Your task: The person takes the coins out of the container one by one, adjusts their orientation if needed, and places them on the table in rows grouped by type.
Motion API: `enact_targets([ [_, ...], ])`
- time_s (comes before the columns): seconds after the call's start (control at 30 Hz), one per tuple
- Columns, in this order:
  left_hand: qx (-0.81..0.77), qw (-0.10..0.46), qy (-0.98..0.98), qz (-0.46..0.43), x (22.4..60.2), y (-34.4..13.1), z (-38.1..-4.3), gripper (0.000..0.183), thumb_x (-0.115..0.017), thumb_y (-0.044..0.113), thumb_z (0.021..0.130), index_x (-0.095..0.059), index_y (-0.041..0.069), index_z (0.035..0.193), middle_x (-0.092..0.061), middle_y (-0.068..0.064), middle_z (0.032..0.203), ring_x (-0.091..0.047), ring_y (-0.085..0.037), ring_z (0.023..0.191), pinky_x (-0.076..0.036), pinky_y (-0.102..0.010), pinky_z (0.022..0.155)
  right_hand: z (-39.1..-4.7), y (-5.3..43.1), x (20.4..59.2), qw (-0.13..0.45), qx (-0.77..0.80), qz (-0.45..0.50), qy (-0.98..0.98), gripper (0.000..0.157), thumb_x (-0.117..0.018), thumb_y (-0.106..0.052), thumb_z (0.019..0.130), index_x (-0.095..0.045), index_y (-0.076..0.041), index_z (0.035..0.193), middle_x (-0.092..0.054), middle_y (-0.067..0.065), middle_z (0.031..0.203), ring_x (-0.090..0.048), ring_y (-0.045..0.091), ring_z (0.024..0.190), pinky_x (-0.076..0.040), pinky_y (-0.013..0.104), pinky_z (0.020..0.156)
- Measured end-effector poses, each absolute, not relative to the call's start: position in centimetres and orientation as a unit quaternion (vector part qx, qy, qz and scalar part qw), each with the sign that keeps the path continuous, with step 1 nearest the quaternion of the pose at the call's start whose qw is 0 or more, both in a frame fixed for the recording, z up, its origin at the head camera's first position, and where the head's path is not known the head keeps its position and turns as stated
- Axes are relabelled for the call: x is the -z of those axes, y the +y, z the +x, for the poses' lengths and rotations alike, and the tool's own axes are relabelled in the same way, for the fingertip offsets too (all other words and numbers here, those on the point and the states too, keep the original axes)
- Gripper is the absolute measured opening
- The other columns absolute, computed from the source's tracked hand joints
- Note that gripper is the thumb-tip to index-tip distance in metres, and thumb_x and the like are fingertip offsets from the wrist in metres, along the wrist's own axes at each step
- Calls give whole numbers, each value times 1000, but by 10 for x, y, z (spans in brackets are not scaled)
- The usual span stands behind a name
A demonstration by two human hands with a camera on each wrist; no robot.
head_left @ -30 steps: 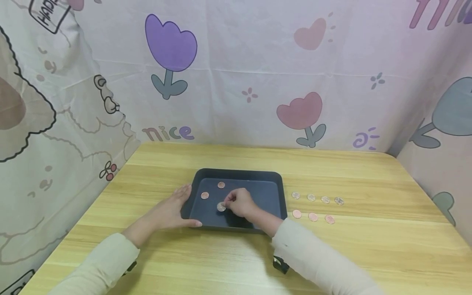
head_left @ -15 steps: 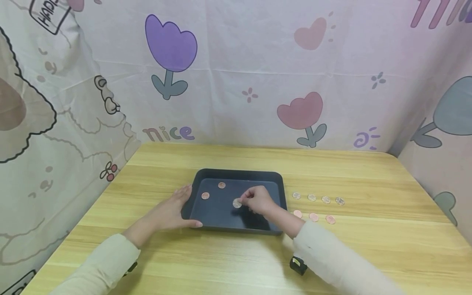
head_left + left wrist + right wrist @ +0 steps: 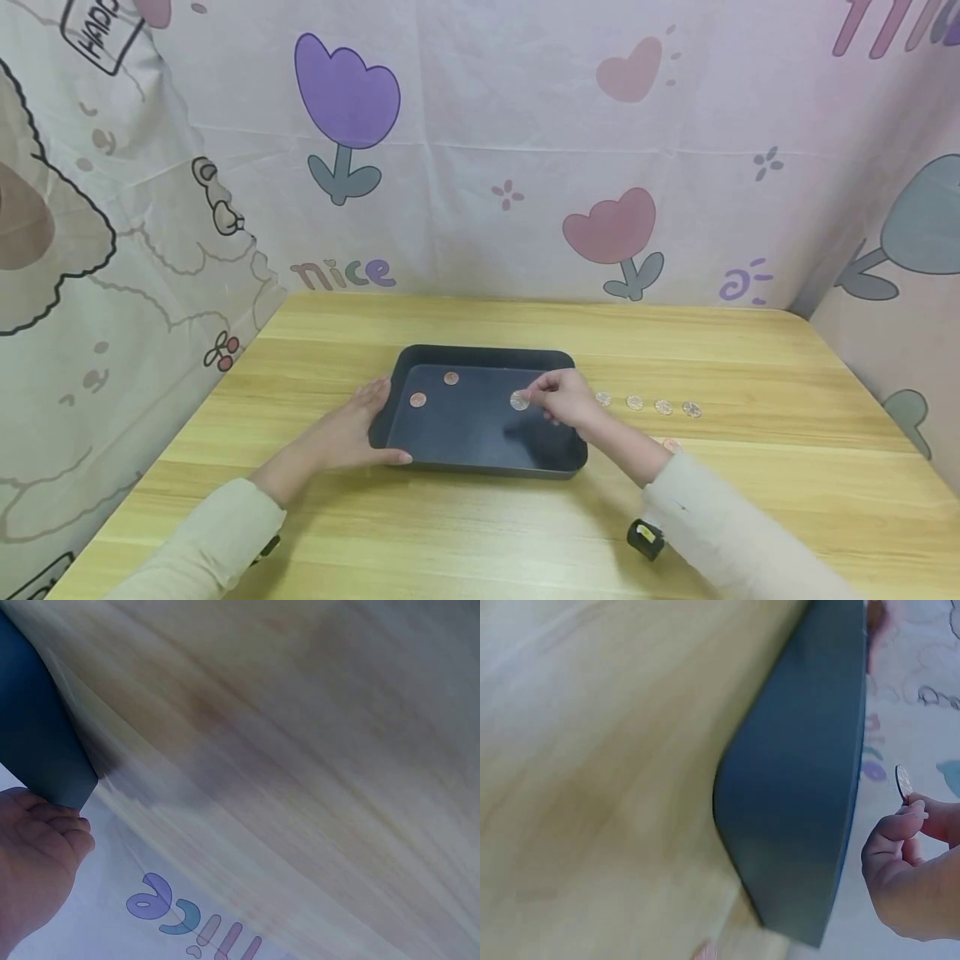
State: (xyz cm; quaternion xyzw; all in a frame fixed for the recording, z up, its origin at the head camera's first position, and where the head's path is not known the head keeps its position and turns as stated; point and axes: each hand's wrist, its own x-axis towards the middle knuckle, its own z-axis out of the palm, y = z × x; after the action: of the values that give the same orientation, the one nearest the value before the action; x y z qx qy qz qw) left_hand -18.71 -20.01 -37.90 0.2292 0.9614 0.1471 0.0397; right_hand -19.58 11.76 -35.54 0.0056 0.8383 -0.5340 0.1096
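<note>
My right hand (image 3: 564, 398) pinches a silver coin (image 3: 519, 400) between thumb and fingertips, over the right part of a dark rectangular tray (image 3: 480, 471). In the right wrist view the same coin (image 3: 904, 782) stands on edge above the tray's wall (image 3: 791, 780). Two copper coins, one nearer (image 3: 417, 400) and one farther back (image 3: 451, 378), lie in the tray's left part. My left hand (image 3: 341, 433) rests against the tray's left side, its thumb along the near left corner. In the left wrist view, fingertips of the left hand (image 3: 41, 855) touch the tray's wall (image 3: 45, 727).
Right of the tray, a row of silver coins (image 3: 663, 407) lies on the wooden table (image 3: 450, 533). A copper coin (image 3: 672, 445) shows beside the right forearm, which hides part of that area. A printed cloth (image 3: 465, 167) hangs behind the table.
My right hand has carried the silver coin rightward and slightly back over the tray. The right forearm now covers copper coins seen earlier on the table. My left hand has stayed in place.
</note>
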Motion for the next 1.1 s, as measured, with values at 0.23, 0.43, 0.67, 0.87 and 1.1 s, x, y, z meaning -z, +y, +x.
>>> enact_targets([
  [0.23,-142,40,963,225,378,-200,-186,115,-61,70,64,-21,-6,140,-21,-23,147,-22,-41,135,-28,-53,106,-194,150,347,107,532,25,840,18,-58,-11,86,-61,6,91,-48,-1,62,-42,7,51,-39,18,47],
  [0.43,-143,39,963,226,377,-200,-186,115,-61,69,64,-21,-6,140,-21,-23,147,-22,-41,135,-28,-52,107,-189,174,346,106,538,31,835,21,-56,-11,87,-59,8,95,-49,-2,67,-42,6,54,-40,18,48],
  [0.67,-142,40,963,227,379,-200,-186,115,-61,70,64,-20,-6,140,-21,-24,147,-22,-41,135,-27,-52,107,-184,202,350,103,529,39,842,26,-56,-15,87,-58,8,100,-50,-3,69,-43,5,55,-43,17,51],
  [0.87,-143,40,962,227,379,-199,-186,116,-61,70,64,-19,-5,141,-20,-23,147,-21,-41,135,-27,-53,107,-182,229,352,97,516,54,850,27,-55,-19,89,-56,6,99,-49,-4,67,-44,4,58,-44,17,52],
  [1.1,-140,42,963,225,379,-199,-187,115,-60,71,64,-20,-5,141,-20,-22,148,-21,-41,135,-27,-53,107,-179,261,355,88,499,74,859,28,-54,-21,89,-55,5,100,-51,-6,66,-45,2,57,-45,18,53],
])
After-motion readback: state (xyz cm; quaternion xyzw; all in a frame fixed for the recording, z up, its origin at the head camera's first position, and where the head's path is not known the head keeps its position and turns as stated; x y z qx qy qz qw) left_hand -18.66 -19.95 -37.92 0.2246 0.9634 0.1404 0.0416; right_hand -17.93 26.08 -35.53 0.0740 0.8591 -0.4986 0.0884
